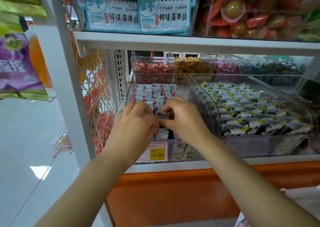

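Over the front edge of the clear bin [182, 85], my left hand [136, 123] and right hand [181, 117] together pinched one small snack packet [163, 114]. Straightening stock, I judged; next it needed tucking upright into the packet rows [155, 91].

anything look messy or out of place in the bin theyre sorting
Mostly tidy: the white-and-red packets stand in rows in the clear bin. Only the front packets beside the price tag lean slanted, out of line. The left hand and right hand pinch one small packet.
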The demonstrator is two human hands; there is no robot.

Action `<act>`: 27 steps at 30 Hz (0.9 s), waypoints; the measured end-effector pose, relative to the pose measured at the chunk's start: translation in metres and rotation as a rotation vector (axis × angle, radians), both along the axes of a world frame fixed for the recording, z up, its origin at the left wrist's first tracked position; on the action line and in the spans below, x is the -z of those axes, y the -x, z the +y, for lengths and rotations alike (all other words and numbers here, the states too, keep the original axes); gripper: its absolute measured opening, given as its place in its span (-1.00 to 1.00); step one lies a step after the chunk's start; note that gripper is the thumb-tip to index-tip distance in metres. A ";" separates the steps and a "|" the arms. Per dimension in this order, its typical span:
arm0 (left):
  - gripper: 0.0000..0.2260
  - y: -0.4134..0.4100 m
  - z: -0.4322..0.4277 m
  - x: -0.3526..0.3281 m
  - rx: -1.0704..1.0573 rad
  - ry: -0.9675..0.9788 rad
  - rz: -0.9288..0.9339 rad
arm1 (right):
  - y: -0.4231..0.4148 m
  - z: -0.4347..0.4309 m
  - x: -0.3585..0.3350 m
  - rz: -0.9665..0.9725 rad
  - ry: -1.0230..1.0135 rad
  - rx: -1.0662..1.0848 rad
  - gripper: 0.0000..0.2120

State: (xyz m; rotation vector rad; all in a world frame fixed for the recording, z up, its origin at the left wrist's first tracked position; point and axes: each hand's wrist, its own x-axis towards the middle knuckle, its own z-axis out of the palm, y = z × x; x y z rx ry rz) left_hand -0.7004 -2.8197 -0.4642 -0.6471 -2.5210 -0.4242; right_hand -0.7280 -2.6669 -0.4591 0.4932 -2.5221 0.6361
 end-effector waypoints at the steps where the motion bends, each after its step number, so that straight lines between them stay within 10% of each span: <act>1: -0.91 0.000 -0.001 0.000 0.000 -0.002 -0.011 | 0.001 0.001 0.000 -0.008 -0.078 0.006 -0.84; 21: -0.78 0.004 -0.014 -0.007 -0.037 -0.076 0.002 | 0.033 0.005 -0.016 -0.053 -0.300 0.018 -0.87; 27: -0.81 0.003 -0.014 -0.008 -0.036 -0.100 0.042 | 0.030 0.009 -0.021 -0.022 0.068 -0.044 -0.86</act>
